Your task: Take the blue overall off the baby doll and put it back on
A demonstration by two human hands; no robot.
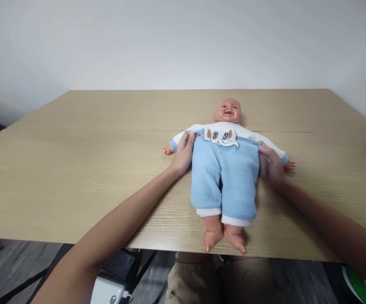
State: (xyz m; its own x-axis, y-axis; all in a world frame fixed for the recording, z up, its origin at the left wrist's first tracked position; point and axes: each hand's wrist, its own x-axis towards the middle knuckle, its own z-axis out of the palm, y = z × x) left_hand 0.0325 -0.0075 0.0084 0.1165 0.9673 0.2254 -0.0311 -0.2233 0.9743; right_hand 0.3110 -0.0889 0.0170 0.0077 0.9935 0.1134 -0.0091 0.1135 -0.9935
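A baby doll [228,110] lies on its back on the wooden table, its head away from me and its feet at the near edge. It wears a white top [222,126] with blue cuffs and fluffy light blue trousers [238,177] with white hems. An elephant-face patch [222,136] sits at the chest. My left hand [185,150] pinches the left end of the trousers' waistband, thumb on top. My right hand [270,164] grips the waistband's right end, its fingers partly hidden. Between both hands the waistband is stretched sideways.
The wooden table [75,177] has a seam running across it, with a pale wall [183,42] behind. Below the near edge are a white device [107,291] with a cable, dark stand legs and my lap. A green and white round object [356,283] shows at lower right.
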